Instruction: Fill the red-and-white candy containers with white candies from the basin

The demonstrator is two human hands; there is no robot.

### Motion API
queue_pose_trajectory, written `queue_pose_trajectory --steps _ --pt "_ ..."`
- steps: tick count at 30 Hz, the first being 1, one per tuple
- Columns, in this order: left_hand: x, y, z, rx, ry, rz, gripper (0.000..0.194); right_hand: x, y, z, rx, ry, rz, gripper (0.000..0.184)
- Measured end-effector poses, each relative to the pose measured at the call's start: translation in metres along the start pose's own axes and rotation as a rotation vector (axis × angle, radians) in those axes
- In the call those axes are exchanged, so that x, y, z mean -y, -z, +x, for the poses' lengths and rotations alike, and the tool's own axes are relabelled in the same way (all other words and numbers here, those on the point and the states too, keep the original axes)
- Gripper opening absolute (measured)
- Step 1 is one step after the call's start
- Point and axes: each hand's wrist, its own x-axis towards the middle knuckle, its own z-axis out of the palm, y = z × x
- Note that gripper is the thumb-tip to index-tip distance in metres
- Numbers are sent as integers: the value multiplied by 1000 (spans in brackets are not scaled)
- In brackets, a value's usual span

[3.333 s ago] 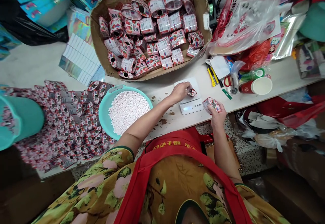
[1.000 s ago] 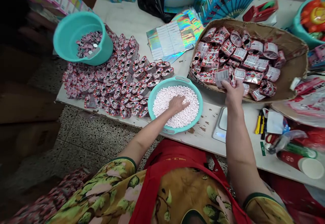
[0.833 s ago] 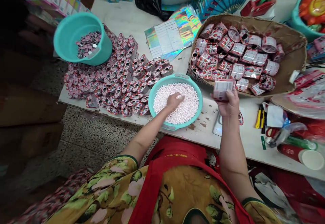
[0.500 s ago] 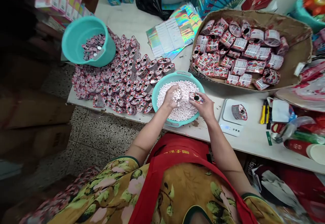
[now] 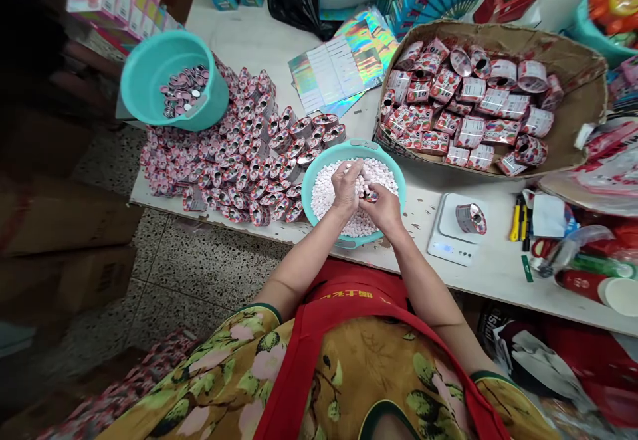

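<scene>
My left hand (image 5: pixel 343 187) is cupped shut on several small white candies, over a turquoise basin (image 5: pixel 401 177) filled with the same pale candies (image 5: pixel 323 184). Right against it, my right hand (image 5: pixel 386 211) grips a small oval container (image 5: pixel 370 196) with strawberry-print wrapping. Fingers hide most of that container; the candies in my left palm are at its top. To the right, a white digital scale (image 5: pixel 438 247) bears another such container (image 5: pixel 470 219), lying on its side. Many more strawberry-print containers (image 5: pixel 249 161) stand packed together left of the basin.
A cardboard box (image 5: pixel 581 141) of wrapped containers stands behind the scale. A turquoise bucket (image 5: pixel 149 74) with small round lids is at far left. Yellow cutters (image 5: pixel 518 220), a paper cup (image 5: pixel 618 294) and plastic bags lie at right. Another person's arm (image 5: pixel 90 61) shows at far left.
My left hand has gone from the scale into the basin and lifted a handful of candies. My right hand has brought a container from the cardboard box over the basin, against my left hand.
</scene>
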Motion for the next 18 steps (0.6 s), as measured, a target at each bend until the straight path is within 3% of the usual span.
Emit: queue_pose_trajectory --steps 6,18 --pt "-2 -4 3 -19 25 130 46 2 -1 3 -33 19 1 32" --pt "-4 -13 3 24 70 117 49 6 6 -2 -55 15 58 36"
